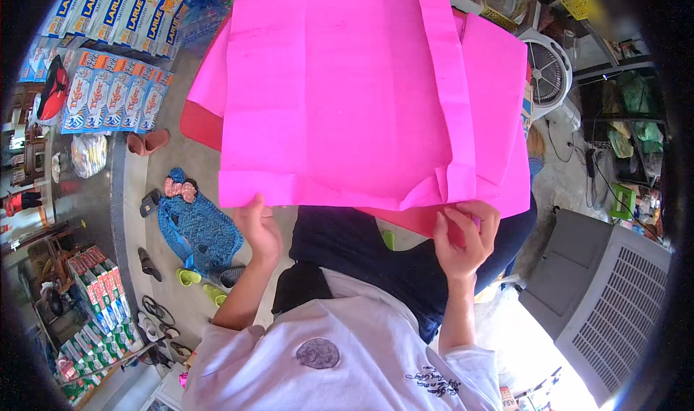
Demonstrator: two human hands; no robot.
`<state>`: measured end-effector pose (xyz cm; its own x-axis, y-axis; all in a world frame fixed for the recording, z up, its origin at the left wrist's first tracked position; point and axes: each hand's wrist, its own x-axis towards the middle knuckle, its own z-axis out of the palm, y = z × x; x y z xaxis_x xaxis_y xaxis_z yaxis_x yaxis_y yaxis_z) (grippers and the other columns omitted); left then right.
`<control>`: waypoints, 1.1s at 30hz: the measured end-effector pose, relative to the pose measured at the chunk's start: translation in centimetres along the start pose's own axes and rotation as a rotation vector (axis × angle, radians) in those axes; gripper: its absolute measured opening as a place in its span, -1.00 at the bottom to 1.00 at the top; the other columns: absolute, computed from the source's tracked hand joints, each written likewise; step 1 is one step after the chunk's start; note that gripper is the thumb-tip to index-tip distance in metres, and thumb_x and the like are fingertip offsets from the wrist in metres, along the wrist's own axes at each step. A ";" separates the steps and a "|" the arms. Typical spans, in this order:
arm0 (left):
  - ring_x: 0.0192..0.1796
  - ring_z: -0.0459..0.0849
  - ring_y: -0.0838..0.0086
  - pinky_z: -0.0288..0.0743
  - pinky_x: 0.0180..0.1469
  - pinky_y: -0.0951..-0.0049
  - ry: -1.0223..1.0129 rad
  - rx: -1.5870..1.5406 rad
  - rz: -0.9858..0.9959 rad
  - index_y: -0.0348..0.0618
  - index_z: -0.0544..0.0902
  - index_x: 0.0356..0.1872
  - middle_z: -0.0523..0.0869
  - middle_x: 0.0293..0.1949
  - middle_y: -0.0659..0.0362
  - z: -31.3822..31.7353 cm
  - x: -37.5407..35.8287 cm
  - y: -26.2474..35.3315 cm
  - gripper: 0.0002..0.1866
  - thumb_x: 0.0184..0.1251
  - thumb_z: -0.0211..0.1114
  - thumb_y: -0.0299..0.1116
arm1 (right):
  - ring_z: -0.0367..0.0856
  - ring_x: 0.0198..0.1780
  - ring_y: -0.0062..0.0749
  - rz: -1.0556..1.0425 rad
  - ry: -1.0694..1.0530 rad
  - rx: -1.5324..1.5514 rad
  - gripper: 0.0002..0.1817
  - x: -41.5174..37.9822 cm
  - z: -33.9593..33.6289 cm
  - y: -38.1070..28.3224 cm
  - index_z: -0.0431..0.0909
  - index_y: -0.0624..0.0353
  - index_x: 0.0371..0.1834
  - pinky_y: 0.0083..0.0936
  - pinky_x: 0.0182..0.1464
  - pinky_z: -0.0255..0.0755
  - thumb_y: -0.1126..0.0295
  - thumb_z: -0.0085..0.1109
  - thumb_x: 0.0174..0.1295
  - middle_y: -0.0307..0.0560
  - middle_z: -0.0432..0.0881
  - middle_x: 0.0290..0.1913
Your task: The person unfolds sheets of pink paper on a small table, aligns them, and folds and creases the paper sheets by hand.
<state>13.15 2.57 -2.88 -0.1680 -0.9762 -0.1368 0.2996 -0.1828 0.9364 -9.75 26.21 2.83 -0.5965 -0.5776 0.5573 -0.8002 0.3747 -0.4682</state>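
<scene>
**Left hand and right hand grip a creased pink sheet**

Seen from the head camera, the left hand pinches the pink sheet's near-left corner, thumb uppermost, while the right hand's curled fingers grasp its near-right edge, apparently to hold the folded borders flat. Beneath the sheet, a red surface likely lends support. Another pink layer shows at its right; Tiger cartons stand beyond its left side.

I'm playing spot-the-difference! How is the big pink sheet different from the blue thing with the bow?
The pink sheet looks mostly smooth with creases; the blue thing looks bumpy. The pink sheet looks bigger than the blue thing. The left hand and right hand hold the pink sheet; the blue thing lies on the floor. Both show pink, the blue thing on its bow.
</scene>
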 end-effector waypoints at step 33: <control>-0.21 0.71 0.33 0.54 -0.17 0.22 -0.076 -0.016 -0.115 -0.23 0.60 0.02 0.75 -0.16 0.09 -1.9 2.1 -0.8 -0.77 0.63 0.14 -0.27 | 0.67 0.25 0.01 -0.080 -0.290 -0.052 -0.49 -0.6 2.4 -0.9 0.73 0.13 0.20 -0.05 0.26 0.52 0.43 0.51 0.10 0.06 0.66 0.29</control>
<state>14.34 0.45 -4.49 -0.2727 -0.9371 -0.2178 0.2891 -0.2957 0.9105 -8.51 24.49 1.30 -0.4950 -0.7871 0.3680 -0.8505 0.3522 -0.3906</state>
